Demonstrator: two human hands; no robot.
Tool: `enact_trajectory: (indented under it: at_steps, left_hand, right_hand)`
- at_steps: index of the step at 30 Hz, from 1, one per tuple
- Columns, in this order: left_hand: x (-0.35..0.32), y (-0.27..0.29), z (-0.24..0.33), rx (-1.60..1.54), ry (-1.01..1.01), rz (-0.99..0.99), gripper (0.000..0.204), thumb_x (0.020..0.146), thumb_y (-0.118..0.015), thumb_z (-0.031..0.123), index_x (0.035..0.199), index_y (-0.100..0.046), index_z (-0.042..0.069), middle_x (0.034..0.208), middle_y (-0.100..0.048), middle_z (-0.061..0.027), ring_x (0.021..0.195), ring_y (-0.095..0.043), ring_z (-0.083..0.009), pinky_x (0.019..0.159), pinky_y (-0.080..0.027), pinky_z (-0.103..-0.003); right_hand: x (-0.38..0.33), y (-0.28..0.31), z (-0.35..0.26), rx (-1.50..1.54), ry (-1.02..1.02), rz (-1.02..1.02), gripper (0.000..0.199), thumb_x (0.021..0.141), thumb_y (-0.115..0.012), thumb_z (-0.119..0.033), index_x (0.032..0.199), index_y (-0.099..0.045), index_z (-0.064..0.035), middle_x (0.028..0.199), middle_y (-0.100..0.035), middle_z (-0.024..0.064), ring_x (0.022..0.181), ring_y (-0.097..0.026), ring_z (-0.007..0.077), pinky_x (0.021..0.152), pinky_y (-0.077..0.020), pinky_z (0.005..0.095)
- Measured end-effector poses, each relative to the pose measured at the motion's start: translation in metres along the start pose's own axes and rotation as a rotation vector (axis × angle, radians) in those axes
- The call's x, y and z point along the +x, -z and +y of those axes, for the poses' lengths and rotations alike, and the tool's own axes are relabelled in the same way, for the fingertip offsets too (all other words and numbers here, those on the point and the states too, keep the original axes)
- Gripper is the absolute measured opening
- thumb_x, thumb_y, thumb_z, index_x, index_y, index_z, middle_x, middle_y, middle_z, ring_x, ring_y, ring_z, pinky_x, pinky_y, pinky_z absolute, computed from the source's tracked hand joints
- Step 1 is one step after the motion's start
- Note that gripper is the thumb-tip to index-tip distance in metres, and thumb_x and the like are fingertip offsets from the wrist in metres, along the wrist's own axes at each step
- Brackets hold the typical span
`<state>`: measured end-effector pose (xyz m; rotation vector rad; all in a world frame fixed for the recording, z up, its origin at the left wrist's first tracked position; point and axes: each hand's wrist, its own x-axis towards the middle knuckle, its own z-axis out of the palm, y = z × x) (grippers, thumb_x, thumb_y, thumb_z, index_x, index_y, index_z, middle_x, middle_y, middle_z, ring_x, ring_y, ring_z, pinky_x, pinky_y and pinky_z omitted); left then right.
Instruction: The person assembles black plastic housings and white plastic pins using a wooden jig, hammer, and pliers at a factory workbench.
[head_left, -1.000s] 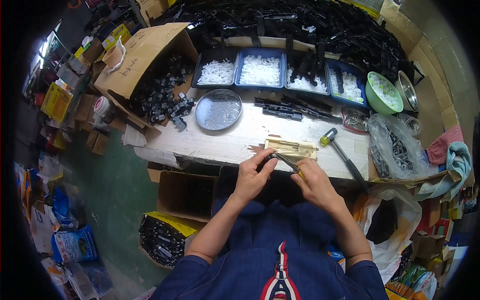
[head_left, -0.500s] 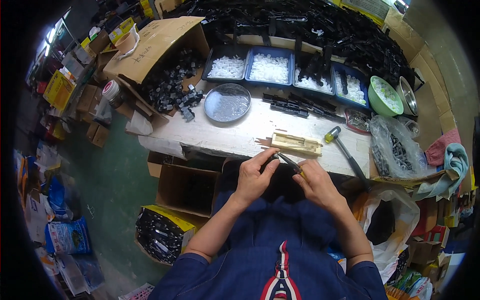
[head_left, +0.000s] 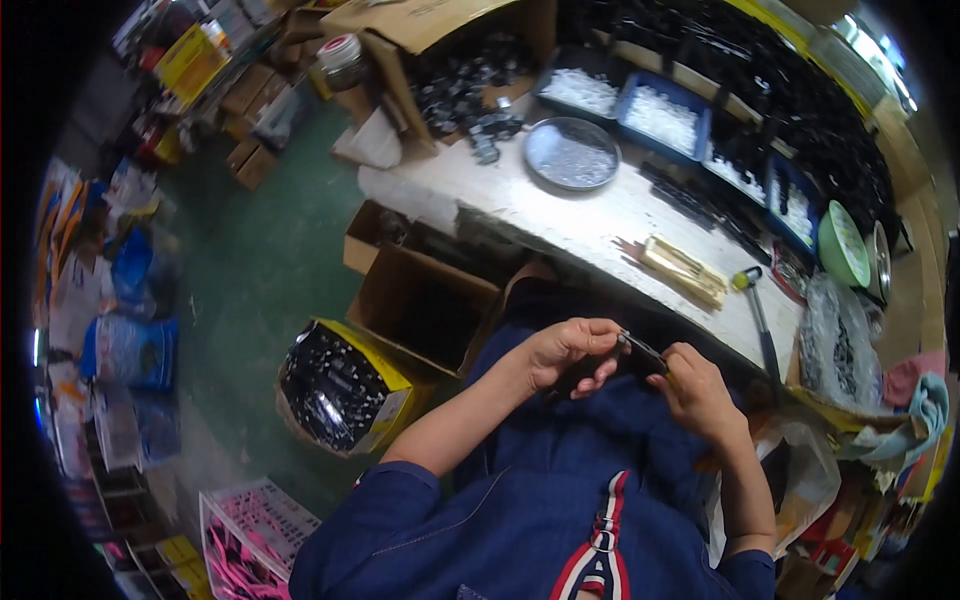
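My right hand (head_left: 698, 390) is closed around slim pliers (head_left: 645, 350) with dark jaws and a bit of yellow at the handle. The jaws point up and left to the fingertips of my left hand (head_left: 575, 358). Its thumb and forefinger pinch a small dark part at the tip of the pliers, mostly hidden by the fingers. Both hands are above my lap, just off the bench's front edge. On the bench beyond them lies a pale wooden block (head_left: 685, 270) with a slot along it. A hammer (head_left: 762, 320) with a yellow head and dark handle rests to its right.
A round metal dish (head_left: 572, 153), blue trays (head_left: 663, 117) of small white parts and a green bowl (head_left: 842, 245) stand on the bench. Black parts pile up behind. Below left are an open carton (head_left: 425, 305) and a yellow-edged box (head_left: 345, 385) of black parts.
The view has swung left, so the bench now slants down to the right. Both hands have drawn back from beside the wooden block to over my lap, and the left hand's lower fingers have loosened.
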<state>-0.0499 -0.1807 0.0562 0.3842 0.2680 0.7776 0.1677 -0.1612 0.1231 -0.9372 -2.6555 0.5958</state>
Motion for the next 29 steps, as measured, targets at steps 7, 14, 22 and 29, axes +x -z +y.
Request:
enact_trajectory:
  at_steps: [7,14,22,29]
  left_hand:
    - [-0.046,0.064,0.028,1.444,-0.196,0.691,0.026,0.075,-0.064,0.025,0.096,-0.063,0.010,0.077,-0.064,-0.0064,0.074,-0.062,-0.0203,0.065,-0.048,-0.031]
    - [-0.122,0.168,0.067,1.700,-0.243,1.258,0.042,0.077,-0.060,0.021,0.114,-0.053,0.003,0.107,-0.055,-0.0214,0.100,-0.053,-0.0337,0.085,-0.043,-0.040]
    - [-0.153,0.169,0.086,0.930,-0.347,1.426,0.028,0.082,-0.059,0.015,0.109,-0.058,0.006,0.086,-0.063,-0.0044,0.074,-0.059,-0.0119,0.060,-0.046,-0.025]
    - [-0.146,0.177,0.085,0.703,-0.455,1.470,0.024,0.085,-0.056,0.013,0.109,-0.058,0.009,0.089,-0.063,-0.0032,0.073,-0.060,-0.0111,0.058,-0.049,-0.023]
  right_hand:
    - [0.013,-0.022,0.009,-0.134,-0.040,0.157,0.026,0.072,-0.066,-0.021,0.080,-0.052,0.0001,0.094,-0.052,0.0144,0.083,-0.050,0.0315,0.071,-0.0412,0.0387]
    - [-0.023,0.014,0.102,-0.317,-0.375,0.504,0.023,0.085,-0.054,-0.017,0.081,-0.050,0.0055,0.087,-0.052,0.0196,0.081,-0.049,0.0348,0.072,-0.0389,0.0400]
    - [-0.075,0.025,0.189,-0.687,-0.817,0.413,0.032,0.088,-0.050,-0.031,0.087,-0.055,0.0007,0.091,-0.054,0.0169,0.084,-0.051,0.0359,0.071,-0.0396,0.0438]
    - [-0.064,0.032,0.178,-0.732,-0.729,0.571,0.032,0.086,-0.052,-0.033,0.097,-0.058,-0.0036,0.110,-0.053,0.0151,0.105,-0.048,0.0310,0.084,-0.0352,0.0483]
